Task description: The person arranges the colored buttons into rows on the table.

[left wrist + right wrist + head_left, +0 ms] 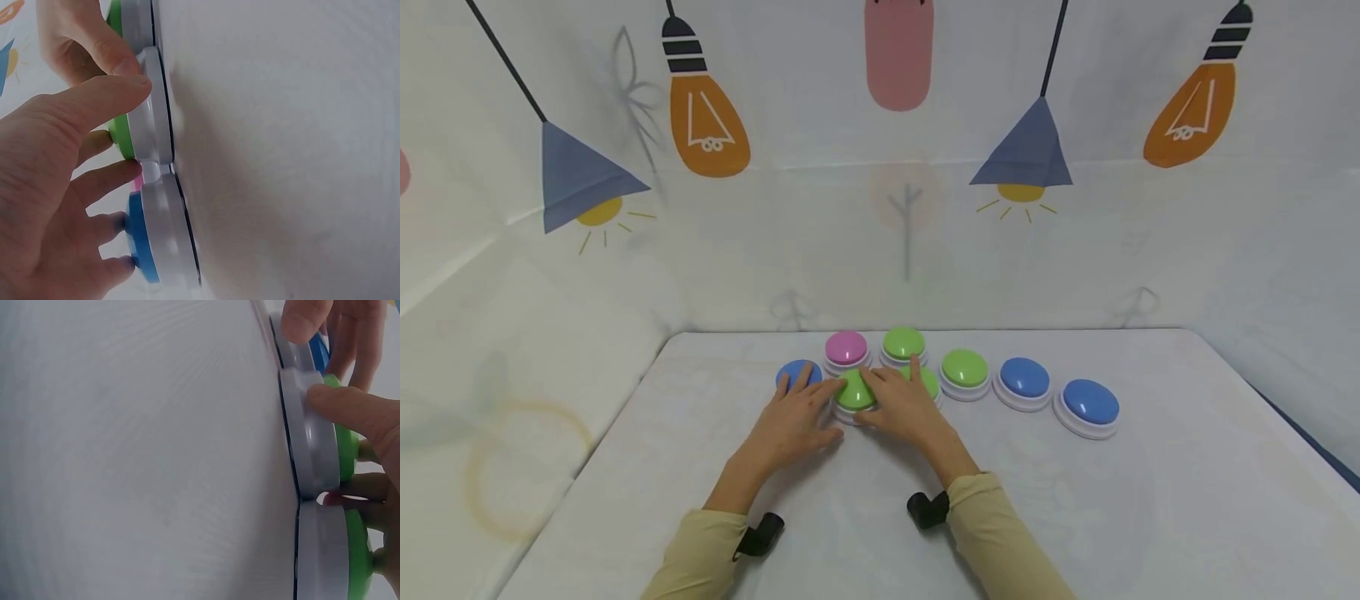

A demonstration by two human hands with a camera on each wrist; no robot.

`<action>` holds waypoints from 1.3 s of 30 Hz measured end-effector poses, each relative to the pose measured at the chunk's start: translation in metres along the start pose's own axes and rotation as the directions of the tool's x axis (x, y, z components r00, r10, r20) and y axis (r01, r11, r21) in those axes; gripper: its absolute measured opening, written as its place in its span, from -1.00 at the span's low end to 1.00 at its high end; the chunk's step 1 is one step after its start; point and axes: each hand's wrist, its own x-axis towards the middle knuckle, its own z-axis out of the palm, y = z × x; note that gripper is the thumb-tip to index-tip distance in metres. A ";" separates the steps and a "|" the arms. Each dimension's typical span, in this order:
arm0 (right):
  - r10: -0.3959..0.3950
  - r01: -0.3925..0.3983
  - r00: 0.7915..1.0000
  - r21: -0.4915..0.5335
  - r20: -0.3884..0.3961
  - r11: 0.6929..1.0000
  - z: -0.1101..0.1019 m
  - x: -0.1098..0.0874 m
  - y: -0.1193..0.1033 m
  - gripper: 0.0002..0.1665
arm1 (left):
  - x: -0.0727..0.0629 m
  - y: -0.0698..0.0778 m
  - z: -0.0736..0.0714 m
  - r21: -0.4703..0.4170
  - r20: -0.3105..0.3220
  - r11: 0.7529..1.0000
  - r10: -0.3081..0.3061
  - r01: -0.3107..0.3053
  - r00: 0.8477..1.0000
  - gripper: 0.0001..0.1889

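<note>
Green push button (pixel 855 393) sits on desk (pixel 715 392), just beside leftmost blue button (pixel 142 234). My right grip (pixel 906 408) half-closed round green, thumb on white base (pixel 312 437); left grip (pixel 788 425) spread, fingertips touching blue. Best put force low, off dome (pixel 347 453).

No legible text or numbers.

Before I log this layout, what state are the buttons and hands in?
Left hand, spread, touching buttons.
Right hand, spread, touching buttons.
Round pink button, upright.
Two front round green buttons, touched; pressing unclear.
Other round green buttons, upright.
Leftmost round blue button, touched; pressing unclear.
Other round blue buttons, untouched.
</note>
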 end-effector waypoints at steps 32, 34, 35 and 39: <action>-0.046 0.044 0.999 0.227 0.003 0.973 -0.007 -0.008 0.005 -0.09 | -0.004 0.004 -0.002 0.032 -0.130 0.991 0.133 -0.130 0.983 -0.30; -0.041 0.039 0.999 0.283 0.002 0.958 -0.008 -0.010 0.005 -0.09 | -0.005 0.004 -0.003 0.027 -0.141 0.990 0.141 -0.139 0.980 -0.29; -0.041 0.039 0.999 0.310 -0.001 0.950 -0.009 -0.012 0.005 -0.09 | -0.005 0.005 -0.003 0.020 -0.144 0.989 0.145 -0.143 0.979 -0.29; -0.031 0.038 0.999 0.402 -0.022 0.915 -0.011 -0.017 0.008 -0.09 | -0.007 0.009 -0.006 -0.005 -0.141 0.988 0.150 -0.152 0.979 -0.28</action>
